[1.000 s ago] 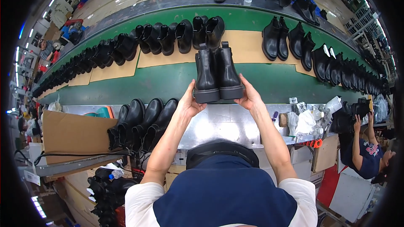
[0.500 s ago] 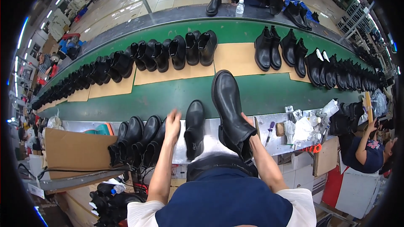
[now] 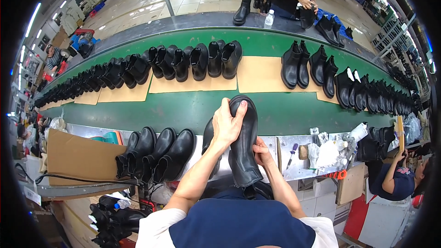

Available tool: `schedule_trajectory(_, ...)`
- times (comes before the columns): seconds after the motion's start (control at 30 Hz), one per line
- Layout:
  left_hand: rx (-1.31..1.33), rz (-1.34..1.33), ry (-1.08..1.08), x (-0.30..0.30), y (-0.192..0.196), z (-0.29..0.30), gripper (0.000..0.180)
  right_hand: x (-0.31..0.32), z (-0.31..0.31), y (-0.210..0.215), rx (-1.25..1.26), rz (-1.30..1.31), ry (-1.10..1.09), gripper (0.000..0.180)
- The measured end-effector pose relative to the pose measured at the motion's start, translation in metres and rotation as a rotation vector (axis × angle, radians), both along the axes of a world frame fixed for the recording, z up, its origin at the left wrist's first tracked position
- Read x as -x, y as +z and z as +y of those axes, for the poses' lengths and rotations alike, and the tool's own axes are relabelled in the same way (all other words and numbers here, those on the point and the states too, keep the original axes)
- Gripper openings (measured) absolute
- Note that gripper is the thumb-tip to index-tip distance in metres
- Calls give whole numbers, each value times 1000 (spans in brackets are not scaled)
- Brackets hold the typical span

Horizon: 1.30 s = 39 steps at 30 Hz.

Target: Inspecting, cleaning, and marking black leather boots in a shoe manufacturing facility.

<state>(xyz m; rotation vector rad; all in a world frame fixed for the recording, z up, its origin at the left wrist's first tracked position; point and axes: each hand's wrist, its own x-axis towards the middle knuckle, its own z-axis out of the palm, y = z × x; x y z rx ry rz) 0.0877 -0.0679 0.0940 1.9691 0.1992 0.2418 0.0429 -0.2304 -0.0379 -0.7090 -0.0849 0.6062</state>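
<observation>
Ahead of the black boot held up by the left hand and right hand, a bare strip of green conveyor belt runs left to right, free of anything between the bench edge and the cardboard sheets. Beyond that strip, rows of black boots stand on the sheets and block the far side, packed tighter toward both ends. On the metal bench, four boots crowd the left, and a screwdriver with crumpled plastic bags clutters the right.
</observation>
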Motion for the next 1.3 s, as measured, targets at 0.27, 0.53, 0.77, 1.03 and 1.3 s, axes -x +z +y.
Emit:
schedule_trajectory(0.27, 178, -248, 11, 2, -11, 9, 34, 4, 5, -4, -36, -25, -24, 60)
schedule_trajectory(0.53, 378, -102, -81, -11, -45, 9, 36, 15, 4, 5, -22, -6, -98, 60)
schedule_trajectory(0.77, 164, 8, -284, -14, -27, -12, 48, 44, -12, 14, 600, -142, -319, 50)
schedule_trajectory(1.03, 107, 16, -380, -8, -34, -38, 44, 71, -230, -4, 1803, 121, -1051, 17)
schedule_trajectory(1.3, -40, 10, -255, 5, -25, -89, 50, 11, -318, -39, 2276, -218, -331, 21)
